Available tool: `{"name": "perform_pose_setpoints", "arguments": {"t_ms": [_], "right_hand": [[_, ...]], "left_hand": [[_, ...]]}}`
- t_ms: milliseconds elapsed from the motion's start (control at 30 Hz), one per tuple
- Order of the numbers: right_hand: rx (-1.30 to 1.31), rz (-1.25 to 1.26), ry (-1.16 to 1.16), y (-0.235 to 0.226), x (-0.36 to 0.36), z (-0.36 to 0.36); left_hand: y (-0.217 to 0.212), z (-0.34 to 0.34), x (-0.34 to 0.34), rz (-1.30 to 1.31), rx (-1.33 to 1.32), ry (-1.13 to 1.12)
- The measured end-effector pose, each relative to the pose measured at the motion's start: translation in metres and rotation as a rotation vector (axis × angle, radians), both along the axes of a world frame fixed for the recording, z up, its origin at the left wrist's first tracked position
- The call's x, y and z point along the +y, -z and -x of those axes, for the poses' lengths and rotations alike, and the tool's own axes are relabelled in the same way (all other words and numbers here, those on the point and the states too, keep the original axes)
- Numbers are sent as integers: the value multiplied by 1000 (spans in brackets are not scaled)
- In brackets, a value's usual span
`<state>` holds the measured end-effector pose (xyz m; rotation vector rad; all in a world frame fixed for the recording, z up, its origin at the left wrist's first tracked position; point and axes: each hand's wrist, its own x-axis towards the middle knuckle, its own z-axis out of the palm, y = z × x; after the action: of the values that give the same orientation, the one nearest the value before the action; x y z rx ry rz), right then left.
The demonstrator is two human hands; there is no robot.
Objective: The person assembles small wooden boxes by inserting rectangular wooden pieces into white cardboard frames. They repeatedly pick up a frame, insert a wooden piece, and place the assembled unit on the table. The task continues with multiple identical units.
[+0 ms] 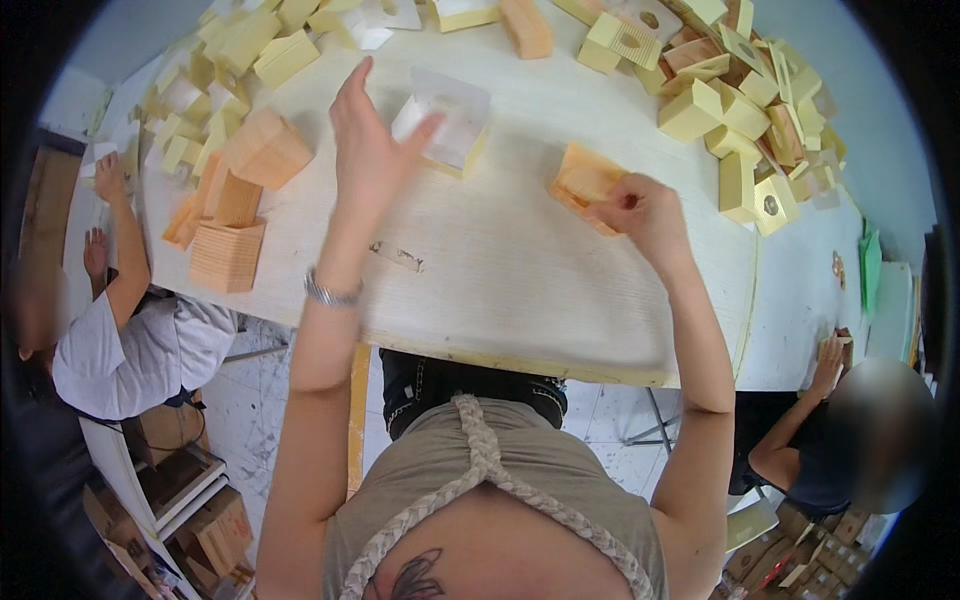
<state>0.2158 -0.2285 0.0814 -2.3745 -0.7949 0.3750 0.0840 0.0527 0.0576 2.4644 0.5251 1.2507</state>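
My left hand [375,150] is raised over the table with its fingers spread and thumb out, slightly blurred. Just beyond its thumb stands a pale yellow box [462,155] with a translucent white sheet [450,95] on top. My right hand [640,215] pinches the near edge of an orange wood-grain paper box [585,180], which is tilted above the table. To the left of my left hand sit several wood-grain boxes [228,255], some upright and some leaning on each other.
Piles of yellow boxes [740,110] fill the far right, with another heap [215,75] at the far left. A person [140,350] works at the left end of the white table [480,290], another person [800,455] at the right. Shelves with cartons [195,500] stand below left.
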Motion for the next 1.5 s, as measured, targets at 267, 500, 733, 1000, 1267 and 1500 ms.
{"name": "perform_pose_setpoints", "arguments": {"t_ms": [267,500,733,1000,1267,1500], "right_hand": [[636,-33,-93,23,10,47],[-619,140,-354,61,-5,97],[-496,-143,-436,-29,5,100],[-654,0,-725,-21,58,89],[-111,-131,-1090,-3,89,30],[-169,-135,-1267,3,98,23]], "left_hand": [[29,10,38,470,557,49],[48,103,-18,389,329,119],[21,122,-29,585,474,405],[31,103,-44,250,583,274],[58,91,-39,306,448,383],[60,90,-35,384,470,481]]}}
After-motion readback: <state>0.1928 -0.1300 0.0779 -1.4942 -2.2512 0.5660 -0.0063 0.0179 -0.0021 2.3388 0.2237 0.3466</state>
